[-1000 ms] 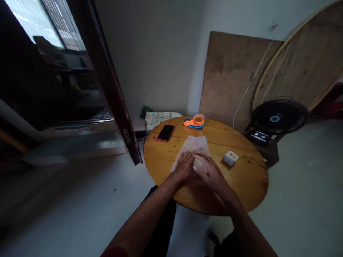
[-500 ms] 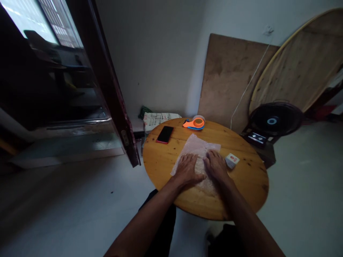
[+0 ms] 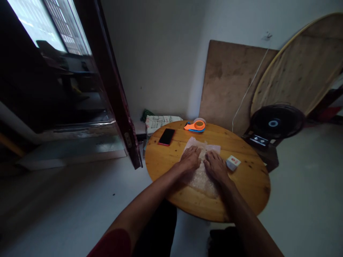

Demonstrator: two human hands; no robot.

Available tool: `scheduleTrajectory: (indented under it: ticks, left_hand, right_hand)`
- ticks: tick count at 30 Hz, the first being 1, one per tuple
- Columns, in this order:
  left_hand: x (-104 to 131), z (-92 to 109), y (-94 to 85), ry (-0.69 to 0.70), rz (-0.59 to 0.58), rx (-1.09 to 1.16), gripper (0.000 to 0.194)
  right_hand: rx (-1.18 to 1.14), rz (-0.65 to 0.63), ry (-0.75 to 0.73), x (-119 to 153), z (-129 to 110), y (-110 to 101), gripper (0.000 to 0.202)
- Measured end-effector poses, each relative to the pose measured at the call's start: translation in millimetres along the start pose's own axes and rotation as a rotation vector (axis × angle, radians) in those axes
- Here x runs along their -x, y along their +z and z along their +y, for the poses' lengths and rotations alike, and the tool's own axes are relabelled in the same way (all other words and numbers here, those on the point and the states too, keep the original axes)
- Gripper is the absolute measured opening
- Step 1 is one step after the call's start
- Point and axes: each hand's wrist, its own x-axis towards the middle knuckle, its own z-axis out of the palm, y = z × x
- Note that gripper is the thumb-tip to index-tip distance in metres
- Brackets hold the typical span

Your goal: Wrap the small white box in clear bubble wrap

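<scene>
At the middle of the round wooden table (image 3: 252, 189), bubble wrap (image 3: 202, 178) lies flat, near edge short of the 6 o'clock rim. Wood shows between wrap and rim from 7 to 9 o'clock, wider from 3 to 5. Phone (image 3: 166, 137) at 10 o'clock, close to rim; orange tape dispenser (image 3: 197, 126) at 12, by the far rim; small box (image 3: 233, 162) between 2 and 3, just beside right hand, contact unclear. Off the table: dark door frame (image 3: 118, 89) at 10, fan (image 3: 273, 123) at 2.

Left hand (image 3: 190, 158) on wrap's 10 o'clock side, right hand (image 3: 216, 166) on its 2 o'clock side. Both sets of fingers extended, laid on the wrap, unclenched; wrap runs under them, shows between the hands and spreads toward 6. Fingertips of the two hands near each other, apart.
</scene>
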Motion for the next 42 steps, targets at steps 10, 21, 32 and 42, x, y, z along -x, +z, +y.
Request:
scheduleTrajectory:
  ticks: [10,21,32,42]
  left_hand:
    - [-37.2,-41.8,44.3,-0.014,-0.022,0.016,0.069]
    - [-26.8,-57.5,35.1,-0.050,0.030,0.035,0.065]
    - [-27.1,-57.4,37.0,-0.042,0.108,-0.016,0.040]
    - [-26.8,-54.8,33.1,-0.043,0.091,-0.035,0.038]
  right_hand:
    - [0.056,-0.032,0.053,-4.8,1.3,4.0,0.048]
    - [0.101,-0.064,0.084,-10.3,7.0,13.1,0.054]
    - [0.057,-0.037,0.086,-7.6,3.5,8.2,0.051]
    - [0.045,-0.009,0.086,-4.6,-1.8,2.3,0.043]
